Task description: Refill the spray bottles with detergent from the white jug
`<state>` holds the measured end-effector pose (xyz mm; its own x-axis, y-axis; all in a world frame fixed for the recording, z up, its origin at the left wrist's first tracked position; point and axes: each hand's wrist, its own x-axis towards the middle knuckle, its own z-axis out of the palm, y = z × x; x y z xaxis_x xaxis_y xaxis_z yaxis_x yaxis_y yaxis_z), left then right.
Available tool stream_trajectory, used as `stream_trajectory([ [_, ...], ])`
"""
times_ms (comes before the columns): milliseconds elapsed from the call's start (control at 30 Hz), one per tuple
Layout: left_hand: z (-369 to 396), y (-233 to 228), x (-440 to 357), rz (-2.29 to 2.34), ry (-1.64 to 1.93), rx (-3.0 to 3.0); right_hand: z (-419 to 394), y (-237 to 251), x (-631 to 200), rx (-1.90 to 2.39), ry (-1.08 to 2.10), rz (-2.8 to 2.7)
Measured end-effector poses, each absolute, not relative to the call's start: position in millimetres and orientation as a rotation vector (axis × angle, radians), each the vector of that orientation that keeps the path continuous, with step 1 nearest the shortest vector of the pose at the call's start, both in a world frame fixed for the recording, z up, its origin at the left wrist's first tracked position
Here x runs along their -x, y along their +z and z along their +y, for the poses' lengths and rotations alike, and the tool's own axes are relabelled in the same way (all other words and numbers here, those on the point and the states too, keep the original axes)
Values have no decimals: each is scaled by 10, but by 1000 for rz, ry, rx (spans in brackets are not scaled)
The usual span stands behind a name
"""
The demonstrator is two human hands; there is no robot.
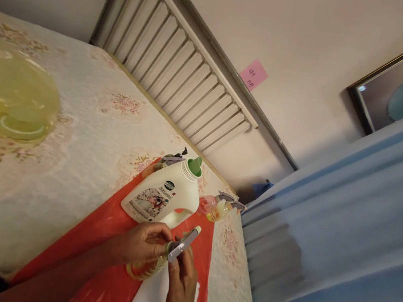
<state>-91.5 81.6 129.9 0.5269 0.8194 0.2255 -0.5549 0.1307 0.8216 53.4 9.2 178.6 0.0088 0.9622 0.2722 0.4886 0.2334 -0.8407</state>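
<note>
A small clear pump bottle (144, 269) with yellowish liquid stands between my hands, tilted in the view, with a grey pump head (183, 245) on its neck. My left hand (146, 241) is closed around the neck just below the head. Fingers of my right hand (183, 279) are closed about the other side of the pump head; part of their grip is hidden behind it. Just beyond the hands stands a white detergent jug (160, 195) with a picture label, a handle and an uncapped green spout (195, 165).
Red plastic sheeting (108, 238) and a white sheet (151, 297) lie on the floral tablecloth (83, 153). Behind the jug are more pump bottles (218, 211). A big container of yellow liquid (11, 82) is at left. A radiator (177, 56) and a blue curtain (336, 211) border the table.
</note>
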Motion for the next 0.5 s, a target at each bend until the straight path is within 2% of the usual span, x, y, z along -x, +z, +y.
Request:
stream_trajectory([
  [500,815,1304,936,259,1010,-1023,183,1492,-495,1423,561,-1304],
])
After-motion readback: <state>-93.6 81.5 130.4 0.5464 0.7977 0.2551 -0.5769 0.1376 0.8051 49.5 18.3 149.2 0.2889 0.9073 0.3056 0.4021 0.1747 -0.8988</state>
